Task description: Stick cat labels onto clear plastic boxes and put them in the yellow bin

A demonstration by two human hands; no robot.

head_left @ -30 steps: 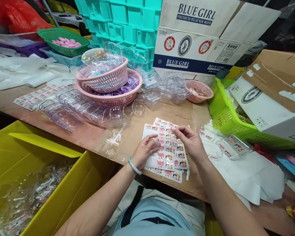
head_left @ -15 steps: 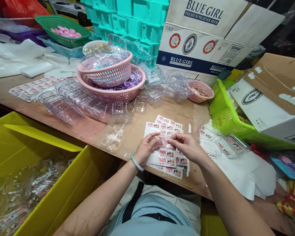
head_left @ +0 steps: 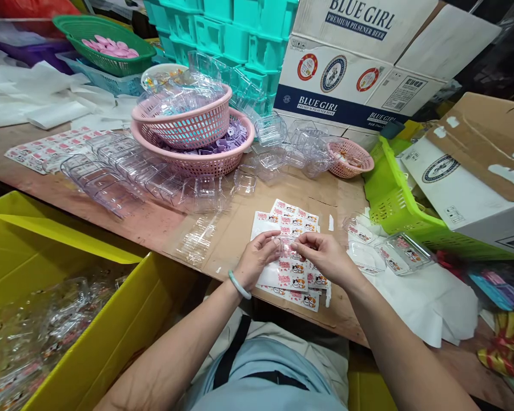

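Note:
Between my two hands is a small clear plastic piece (head_left: 286,246), held just above the sticker sheets (head_left: 292,281) with cat and pink print. My left hand (head_left: 257,258), with a pale bangle at the wrist, pinches its left edge. Fingers of my right hand (head_left: 321,254) are pressed together at its right edge. The piece is small and see-through, so its exact shape is hard to make out. Under the sheets lies brown cardboard (head_left: 235,228).
Clear plastic cases (head_left: 124,171) and stacked pink baskets (head_left: 192,162) stand beyond my hands. A yellow bin (head_left: 98,319) is at the left. A green crate (head_left: 402,217), more clear cases (head_left: 406,254) and white backing paper (head_left: 437,302) are at the right.
The view has shifted slightly. My right hand has moved a little to the left; both hands remain at the clear piece.

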